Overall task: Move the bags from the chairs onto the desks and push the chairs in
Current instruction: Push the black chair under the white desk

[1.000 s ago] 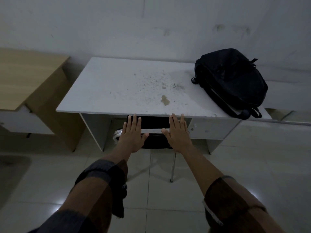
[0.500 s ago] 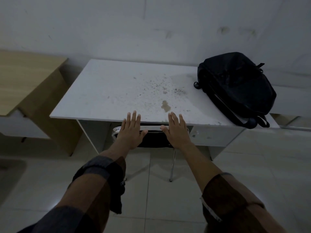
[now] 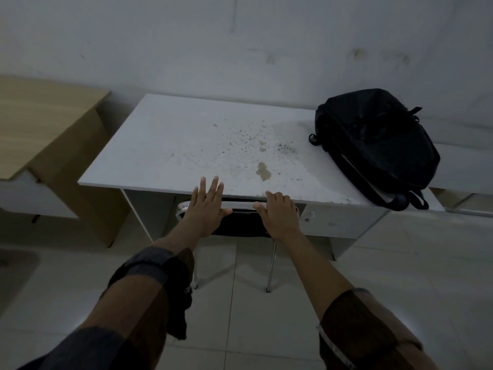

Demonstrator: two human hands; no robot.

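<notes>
- Both arms reach forward to the chair (image 3: 240, 225), which sits tucked under the white counter (image 3: 186, 145) with only its dark backrest and two chrome legs showing.
- The left hand (image 3: 206, 206) lies flat on the top rail of the backrest, fingers straight and slightly spread, fingertips reaching over the counter's front edge.
- The right hand (image 3: 278, 213) rests on the same rail just beside it; its fingers bend down over the rail, but whether they actually grip it cannot be told.
- The black backpack (image 3: 373, 148) lies on its side at the right end of the counter, its straps hanging at the front corner.
- The counter's surface is speckled with dark spots and carries a brownish stain (image 3: 263, 170) near the middle front.
- A wooden desk (image 3: 40, 124) stands to the left, apart from the white one.
- A pale tiled floor (image 3: 240, 329) runs below, and dark rolled sleeves cover both forearms.
</notes>
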